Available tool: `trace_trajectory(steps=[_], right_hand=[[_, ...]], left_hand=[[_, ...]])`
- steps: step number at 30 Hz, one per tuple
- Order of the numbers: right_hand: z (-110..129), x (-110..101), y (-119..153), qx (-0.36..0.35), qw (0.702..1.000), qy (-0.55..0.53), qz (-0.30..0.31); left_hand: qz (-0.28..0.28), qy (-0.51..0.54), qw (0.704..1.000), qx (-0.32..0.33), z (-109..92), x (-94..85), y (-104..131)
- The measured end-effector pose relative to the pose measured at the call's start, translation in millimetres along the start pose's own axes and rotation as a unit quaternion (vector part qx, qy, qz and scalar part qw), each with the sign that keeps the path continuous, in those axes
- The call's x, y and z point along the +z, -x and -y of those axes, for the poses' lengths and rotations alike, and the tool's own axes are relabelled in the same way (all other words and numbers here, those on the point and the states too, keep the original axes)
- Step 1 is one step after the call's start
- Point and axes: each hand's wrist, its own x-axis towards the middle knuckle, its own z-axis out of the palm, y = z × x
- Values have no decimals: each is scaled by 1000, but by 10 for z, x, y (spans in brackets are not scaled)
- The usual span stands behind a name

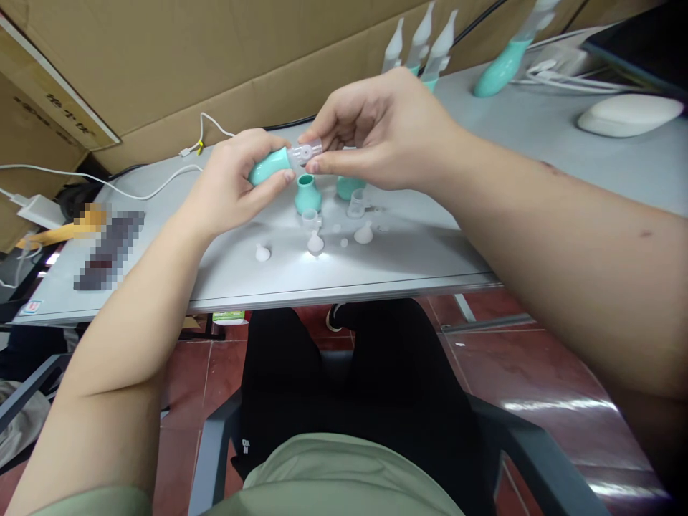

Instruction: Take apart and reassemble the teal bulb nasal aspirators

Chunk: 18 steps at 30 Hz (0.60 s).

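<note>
My left hand (pixel 236 179) is wrapped round a teal squeeze bulb (pixel 269 166), held tilted above the table. A clear plastic tube piece (pixel 306 152) sits at the bulb's mouth, and my right hand (pixel 365 129) pinches its far end between thumb and finger. Below stands an open teal bulb (pixel 308 195), and another teal bulb (pixel 349 186) is partly hidden behind my right hand. Near them lie a clear connector (pixel 310 219) and a second clear connector (pixel 355 203). White soft tips (pixel 315 244), several small parts in all, lie closer to the table's front edge.
Several assembled teal aspirators (pixel 424 54) stand at the back by the cardboard wall (pixel 177 57); another aspirator (pixel 504 68) lies farther right. A white mouse (pixel 628 115) and cables are at right. A white charger (pixel 41 212) and a blurred dark object (pixel 110 247) are at left.
</note>
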Motion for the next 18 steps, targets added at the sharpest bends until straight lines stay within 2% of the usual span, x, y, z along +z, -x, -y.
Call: trace_trajectory(steps=[8, 14, 18], right_hand=[[-25, -5, 2, -3, 1000, -9, 12], [-63, 7, -18, -24, 1000, -14, 16], [-61, -1, -3, -8, 1000, -18, 17]], left_hand=[[13, 9, 1000, 5, -47, -28, -10], [31, 8, 999, -26, -125, -66, -27], [35, 6, 998, -42, -141, -75, -22]])
